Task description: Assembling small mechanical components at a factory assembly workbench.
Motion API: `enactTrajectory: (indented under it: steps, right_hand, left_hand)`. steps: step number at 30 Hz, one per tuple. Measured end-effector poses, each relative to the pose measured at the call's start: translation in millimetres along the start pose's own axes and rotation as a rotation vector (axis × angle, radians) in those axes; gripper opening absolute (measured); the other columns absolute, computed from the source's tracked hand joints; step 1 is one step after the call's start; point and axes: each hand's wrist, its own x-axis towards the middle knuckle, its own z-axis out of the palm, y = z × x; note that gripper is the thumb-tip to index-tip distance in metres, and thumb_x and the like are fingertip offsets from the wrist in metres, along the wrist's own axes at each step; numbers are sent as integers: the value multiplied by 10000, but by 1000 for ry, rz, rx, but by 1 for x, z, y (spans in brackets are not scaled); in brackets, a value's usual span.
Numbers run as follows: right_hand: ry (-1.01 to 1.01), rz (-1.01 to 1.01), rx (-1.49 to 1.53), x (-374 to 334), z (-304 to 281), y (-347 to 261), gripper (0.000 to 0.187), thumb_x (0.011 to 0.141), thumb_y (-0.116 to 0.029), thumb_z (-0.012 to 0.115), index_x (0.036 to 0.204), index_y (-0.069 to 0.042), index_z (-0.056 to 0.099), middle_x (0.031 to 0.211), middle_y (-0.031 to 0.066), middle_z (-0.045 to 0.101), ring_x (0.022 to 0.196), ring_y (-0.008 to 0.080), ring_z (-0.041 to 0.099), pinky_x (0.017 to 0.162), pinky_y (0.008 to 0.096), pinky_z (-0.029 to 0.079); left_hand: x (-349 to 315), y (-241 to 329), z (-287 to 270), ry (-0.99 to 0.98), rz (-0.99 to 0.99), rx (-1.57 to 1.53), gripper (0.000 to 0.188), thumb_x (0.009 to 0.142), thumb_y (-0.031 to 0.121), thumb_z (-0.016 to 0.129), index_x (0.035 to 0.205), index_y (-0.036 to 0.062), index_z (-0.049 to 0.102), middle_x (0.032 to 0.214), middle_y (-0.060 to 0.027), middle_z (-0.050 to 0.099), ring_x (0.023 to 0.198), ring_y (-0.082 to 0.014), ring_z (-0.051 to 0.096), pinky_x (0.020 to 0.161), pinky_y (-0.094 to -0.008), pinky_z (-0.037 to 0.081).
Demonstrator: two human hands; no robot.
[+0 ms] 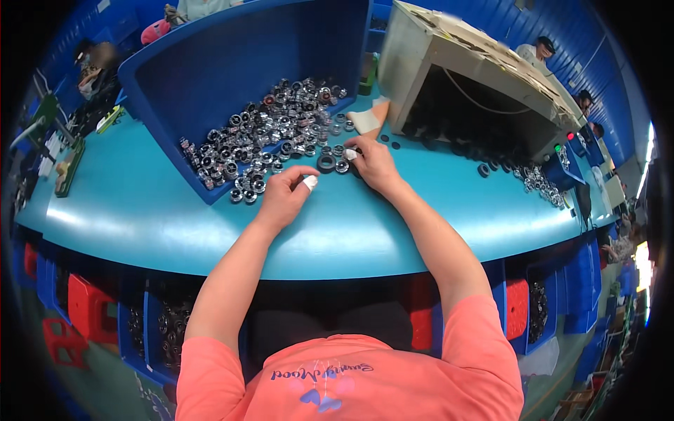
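My left hand (284,196) hovers over the turquoise tabletop, its curled index finger and white-wrapped thumb apart, with nothing visible between them. Ahead and to the right of it lie a black rubber ring (326,163) and a small chrome wheel hub (342,166). Beside these, my right hand (375,163) is closed, its thumb also wrapped in white. Something dark shows under its fingers, too hidden to name. A heap of shiny chrome hubs (263,126) spills from a tipped blue bin (232,63) onto the table (351,238) in front of my left hand.
A pale box-like housing (404,70) with a dark opening stands at the right, black rings (484,170) at its mouth. An orange-and-white cloth (370,119) lies beside it. More chrome parts (540,184) sit far right. Red stools (88,309) and blue crates are under the table; other people work beyond.
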Motion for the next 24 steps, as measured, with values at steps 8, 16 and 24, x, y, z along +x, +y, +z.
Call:
enactTrajectory:
  steps: [8, 16, 24]
  right_hand:
    - [235, 267, 212, 15, -24, -4, 202, 913, -201, 654, 1053, -70, 719, 871, 146, 698, 811, 291, 661, 763, 389, 513]
    - [116, 414, 584, 6, -31, 5, 314, 951, -183, 575, 1212, -73, 711, 999, 57, 729, 857, 142, 642, 766, 288, 504]
    - [-226, 274, 832, -14, -34, -45, 457, 950, -146, 622, 1396, -47, 604, 1033, 42, 685, 798, 109, 641, 759, 272, 540]
  left_hand:
    - [3, 8, -1, 54, -75, -99, 153, 964, 85, 630, 1086, 61, 718, 702, 61, 580, 629, -31, 495, 552, -231, 379]
    - [4, 11, -2, 41, -178, -132, 152, 963, 99, 639, 1089, 79, 722, 667, 64, 557, 607, -26, 475, 541, -220, 370]
    - [-7, 19, 7, 35, 126, 106, 437, 895, 95, 747, 1311, 100, 611, 841, 45, 543, 681, -36, 475, 603, -208, 402]
